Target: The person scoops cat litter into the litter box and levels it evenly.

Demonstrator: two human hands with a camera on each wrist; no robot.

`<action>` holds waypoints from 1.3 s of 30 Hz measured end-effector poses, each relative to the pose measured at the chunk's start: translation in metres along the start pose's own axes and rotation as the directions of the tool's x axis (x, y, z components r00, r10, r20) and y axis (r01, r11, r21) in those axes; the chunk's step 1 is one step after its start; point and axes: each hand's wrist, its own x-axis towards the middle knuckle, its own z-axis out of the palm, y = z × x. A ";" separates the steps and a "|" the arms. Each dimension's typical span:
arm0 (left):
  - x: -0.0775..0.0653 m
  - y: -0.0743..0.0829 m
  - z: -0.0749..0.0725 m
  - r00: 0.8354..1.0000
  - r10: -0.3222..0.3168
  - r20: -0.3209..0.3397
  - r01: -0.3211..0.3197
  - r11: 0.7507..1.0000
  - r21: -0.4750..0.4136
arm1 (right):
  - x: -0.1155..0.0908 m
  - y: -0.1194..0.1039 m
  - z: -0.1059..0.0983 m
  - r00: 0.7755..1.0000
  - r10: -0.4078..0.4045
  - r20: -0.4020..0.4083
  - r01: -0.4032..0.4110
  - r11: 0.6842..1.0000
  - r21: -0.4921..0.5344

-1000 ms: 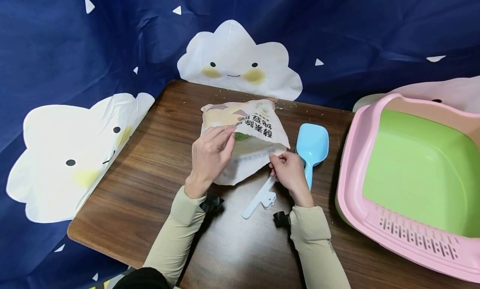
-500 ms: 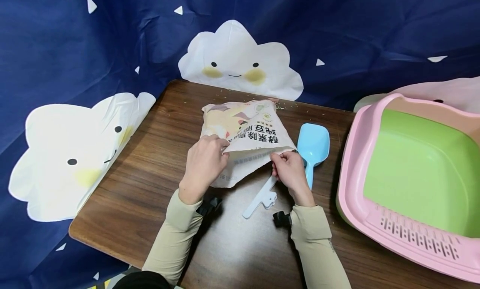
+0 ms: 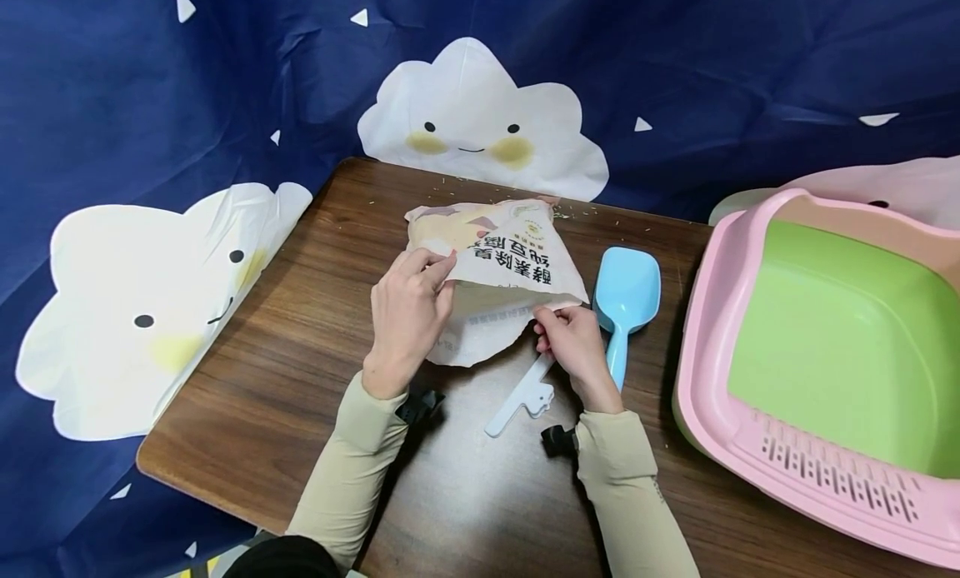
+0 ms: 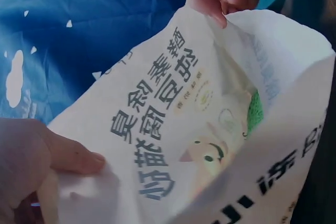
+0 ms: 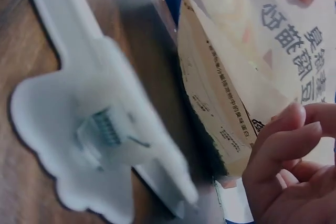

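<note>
A white printed paper bag of cat litter (image 3: 517,257) lies on the wooden table with its mouth toward me. Green pellets (image 4: 255,113) show inside it in the left wrist view. My left hand (image 3: 408,316) pinches the upper lip of the mouth at its left end, thumb on the printed face. At the right corner of the mouth, my right hand (image 3: 573,345) pinches the bag's edge between thumb and fingers. Between the hands the mouth gapes, its lower flap hanging toward me. A white bag clip (image 3: 521,397) lies just below my right hand.
Right of the bag lies a light blue scoop (image 3: 627,291), its handle close to my right hand. A large pink and green litter box (image 3: 705,345) occupies the table's right side. Loose pellet crumbs dot the table's (image 3: 285,336) back edge, before a blue cloud-print cloth (image 3: 675,53).
The bag's upper lip was drawn down toward me, then lifted slightly, with my left hand following it. Green pellets seen earlier in the head view are now hidden there. My right hand has barely shifted.
</note>
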 end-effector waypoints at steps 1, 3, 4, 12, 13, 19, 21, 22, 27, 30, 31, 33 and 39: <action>0.000 0.000 0.001 1.000 0.008 -0.019 -0.009 1.000 -0.007 | 0.000 0.001 0.000 1.000 0.007 0.014 -0.007 1.000 -0.009; 0.001 -0.001 0.003 0.998 0.020 -0.066 -0.022 0.999 -0.033 | -0.001 0.002 0.002 0.999 0.018 0.050 -0.016 0.999 -0.038; 0.001 -0.001 0.004 0.995 0.025 -0.092 -0.029 0.999 -0.046 | -0.001 0.003 0.003 0.997 0.026 0.069 -0.022 0.998 -0.057; 0.002 -0.003 0.011 0.959 0.031 -0.281 -0.080 0.983 -0.165 | -0.004 0.009 0.015 0.990 0.007 0.141 0.017 0.985 -0.170; 0.002 -0.003 0.012 0.955 0.030 -0.296 -0.085 0.981 -0.172 | -0.005 0.009 0.015 0.990 -0.005 0.142 0.031 0.983 -0.181; 0.003 0.000 0.012 0.939 -0.017 -0.342 -0.057 0.977 -0.205 | -0.008 0.005 0.015 0.987 -0.038 0.159 0.081 0.959 -0.272; 0.003 0.001 0.012 0.944 -0.032 -0.328 -0.041 0.976 -0.213 | -0.009 0.001 0.014 0.987 -0.033 0.160 0.080 0.951 -0.300; 0.004 0.002 0.011 0.947 -0.042 -0.318 -0.031 0.975 -0.222 | -0.009 0.000 0.013 0.986 -0.029 0.162 0.079 0.947 -0.311; 0.006 0.004 0.010 0.960 -0.095 -0.263 0.020 0.961 -0.277 | -0.012 -0.005 0.008 0.980 -0.045 0.196 0.126 0.897 -0.424; 0.006 0.004 0.010 0.959 -0.125 -0.253 0.044 0.952 -0.302 | -0.014 -0.006 0.006 0.968 -0.078 0.237 0.191 0.845 -0.500; 0.006 0.004 0.011 0.959 -0.130 -0.251 0.049 0.951 -0.305 | -0.014 -0.006 0.006 0.966 -0.083 0.246 0.202 0.837 -0.509; 0.007 0.005 0.010 0.959 -0.139 -0.246 0.059 0.950 -0.307 | -0.015 -0.006 0.006 0.961 -0.089 0.261 0.218 0.824 -0.522; 0.006 0.005 0.008 0.965 -0.157 -0.212 0.094 0.956 -0.277 | -0.017 -0.007 0.004 0.959 -0.115 0.259 0.242 0.809 -0.536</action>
